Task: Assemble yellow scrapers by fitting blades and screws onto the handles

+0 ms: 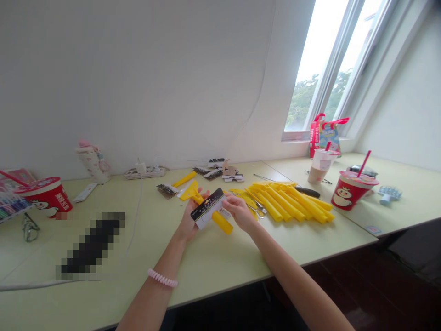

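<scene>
A: Head view, what's in hand?
B: Left hand [189, 216] has its grip clenched on a yellow plastic scraper [222, 222], blade up and away. Right hand [239, 212] grip pinches the printed card label [207, 208] lying across the shaft, so both hands share it.
A: Around it?
B: Yellow scraper handles [289, 202] bunched just right on the tabletop [193, 262], small steel blades [258, 208] at their edge, nearest the right hand.
</scene>
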Motion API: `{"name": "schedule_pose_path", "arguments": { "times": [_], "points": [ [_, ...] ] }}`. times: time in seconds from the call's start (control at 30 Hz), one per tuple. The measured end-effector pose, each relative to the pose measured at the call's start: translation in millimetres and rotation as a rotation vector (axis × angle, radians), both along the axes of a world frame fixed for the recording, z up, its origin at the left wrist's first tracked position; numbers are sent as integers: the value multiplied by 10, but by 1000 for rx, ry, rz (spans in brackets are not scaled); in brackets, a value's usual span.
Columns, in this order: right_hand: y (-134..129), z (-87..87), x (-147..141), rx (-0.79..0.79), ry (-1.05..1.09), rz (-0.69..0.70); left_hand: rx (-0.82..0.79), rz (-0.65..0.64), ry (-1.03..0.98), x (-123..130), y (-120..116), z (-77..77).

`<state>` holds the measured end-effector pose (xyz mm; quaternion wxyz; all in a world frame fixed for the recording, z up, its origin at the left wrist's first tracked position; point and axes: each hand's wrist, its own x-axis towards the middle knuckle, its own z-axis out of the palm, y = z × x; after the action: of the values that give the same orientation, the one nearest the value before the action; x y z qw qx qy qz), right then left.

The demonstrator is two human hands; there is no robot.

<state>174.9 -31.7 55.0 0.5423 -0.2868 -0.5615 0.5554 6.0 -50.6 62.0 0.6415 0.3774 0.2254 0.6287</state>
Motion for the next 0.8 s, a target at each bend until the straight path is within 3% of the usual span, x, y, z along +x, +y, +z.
{"name": "schedule_pose_path", "arguments": {
  "times": [0.13,0.27,0.5,0.8],
  "points": [
    [0,57,96,-137,55,71,94,-18,236,32,-42,22],
    [23,80,241,-227,65,94,44,69,355,12,-27,8],
    [87,67,392,-256,72,38,-20,-139,304,-58,-2,0],
    [69,58,353,-156,13,8,30,-199,543,-50,-6,1]
  ]
}}
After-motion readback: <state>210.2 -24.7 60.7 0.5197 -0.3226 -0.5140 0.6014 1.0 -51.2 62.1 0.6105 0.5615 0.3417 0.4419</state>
